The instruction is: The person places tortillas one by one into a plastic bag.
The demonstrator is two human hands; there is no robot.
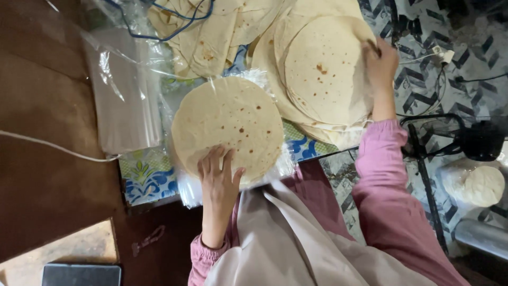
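Head view: our left hand (219,177) lies flat, fingers spread on the near edge of the flatbread (228,127) atop a clear bag (124,90). Right hand (380,66) pinches the rim of the flatbread stack (323,74) beside it. Thin, floppy, tearable; we'd lift by the edge

Dim workroom seen from above, with a patterned floor to your right.

You look down on a dark brown wooden desk (47,175) covered by a blue, green and white floral cloth (148,177). To your right lies a grey-and-black chevron-patterned floor (465,39) with black cables (423,119) trailing across it. The light is soft and low.
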